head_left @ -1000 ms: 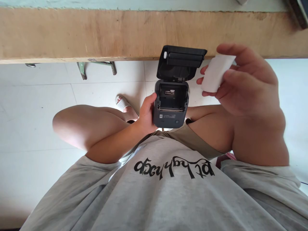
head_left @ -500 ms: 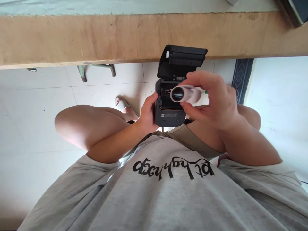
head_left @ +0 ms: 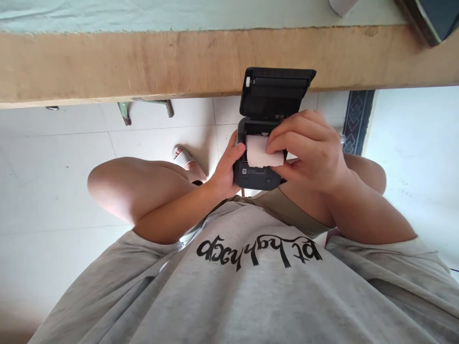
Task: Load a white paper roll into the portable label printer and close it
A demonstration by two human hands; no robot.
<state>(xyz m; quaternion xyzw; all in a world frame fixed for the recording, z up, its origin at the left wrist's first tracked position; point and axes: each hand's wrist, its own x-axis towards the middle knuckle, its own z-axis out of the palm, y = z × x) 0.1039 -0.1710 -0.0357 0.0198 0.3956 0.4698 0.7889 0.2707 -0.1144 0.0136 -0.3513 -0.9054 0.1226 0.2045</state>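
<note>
Printer (head_left: 258, 176) looks like matt dark plastic, the roll (head_left: 258, 152) in it plain smooth white paper, table edge (head_left: 143, 62) at 12 o'clock raw rough wood, floor (head_left: 53, 167) glossy tile, shirt (head_left: 233, 296) soft grey cloth.

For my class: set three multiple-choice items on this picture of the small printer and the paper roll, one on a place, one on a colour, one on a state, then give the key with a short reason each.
1. Where is the paper roll?
A. in the printer's open bay
B. on the floor
C. on the wooden table edge

2. What colour is the printer?
A. white
B. dark grey to black
C. red

3. How does the printer lid stand?
A. shut flat
B. taken off
C. swung open, upright

Key:
1 A, the right hand holds the roll in the bay.
2 B, body and lid are dark, and only the roll is white.
3 C, the lid rises behind the bay while the left hand grips the body.
</note>
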